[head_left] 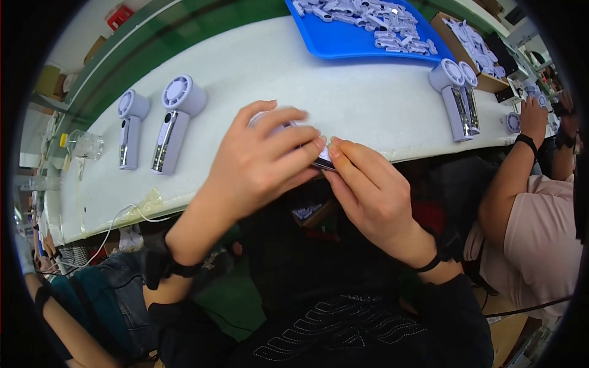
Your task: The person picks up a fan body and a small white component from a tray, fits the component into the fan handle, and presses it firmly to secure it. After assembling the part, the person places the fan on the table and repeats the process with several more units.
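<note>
Between my hands is a pale lilac handheld fan [324, 156], largely hidden by my fingers. My left hand [248, 162] curls over its round head, with some fingertips blurred. My right hand [377, 190] pinches the handle end, thumb and fingers pressed together near a dark glossy strip. Both hands are close together over the table's near edge. Two similar fans, a left fan [127, 129] and a larger-looking fan [176, 122], lie on the white table to the left of my hands.
The white padded table [245, 67] bears a blue tray [334, 50] of small lilac parts at the back. Two more fans [457, 101] and a carton [491, 83] of parts lie right. A co-worker's arm [518, 156] reaches in there. At left are a bottle [86, 145] and white cable [109, 230].
</note>
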The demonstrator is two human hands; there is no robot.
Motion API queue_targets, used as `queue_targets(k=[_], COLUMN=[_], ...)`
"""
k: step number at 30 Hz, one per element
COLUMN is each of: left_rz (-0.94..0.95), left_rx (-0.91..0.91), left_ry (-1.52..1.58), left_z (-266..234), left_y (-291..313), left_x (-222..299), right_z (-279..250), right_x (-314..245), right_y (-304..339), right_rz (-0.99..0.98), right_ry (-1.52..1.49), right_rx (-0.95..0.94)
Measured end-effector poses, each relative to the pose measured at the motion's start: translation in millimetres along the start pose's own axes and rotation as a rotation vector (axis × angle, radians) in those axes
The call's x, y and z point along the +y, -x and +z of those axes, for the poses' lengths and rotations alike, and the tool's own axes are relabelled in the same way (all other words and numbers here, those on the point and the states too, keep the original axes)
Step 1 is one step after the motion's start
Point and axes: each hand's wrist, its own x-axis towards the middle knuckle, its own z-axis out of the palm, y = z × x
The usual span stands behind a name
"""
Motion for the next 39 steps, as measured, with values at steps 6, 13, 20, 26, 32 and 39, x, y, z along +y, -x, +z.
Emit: queue_targets(k=[6, 13, 20, 26, 32, 39], left_rz=[-0.025, 0.457, -0.638, -0.837, -0.636, -0.629], left_rx=[0.085, -0.001, 0.6, 0.356, 0.225, 0.304], left_ry=[-0.12, -0.316, 0.991, 1.52, 1.395, 1.63], left_z=[-4, -55, -32, -23, 0, 12], left_y=[0, 5, 6, 5, 14, 9], left_x=[16, 35, 119, 115, 111, 125], right_z=[-24, -55, -57, -60, -48, -39], right_x=[-13, -23, -74, -88, -85, -71], right_y=[-8, -17, 10, 7, 16, 24], right_rz=[0.048, 0.409, 0.67, 0.707, 0.506, 0.34], right_ry=[-0.003, -0.501, -1.114, -1.138, -0.967, -0.707], right_rx=[-0.031, -0.443, -0.107, -0.278, -0.236, -0.067])
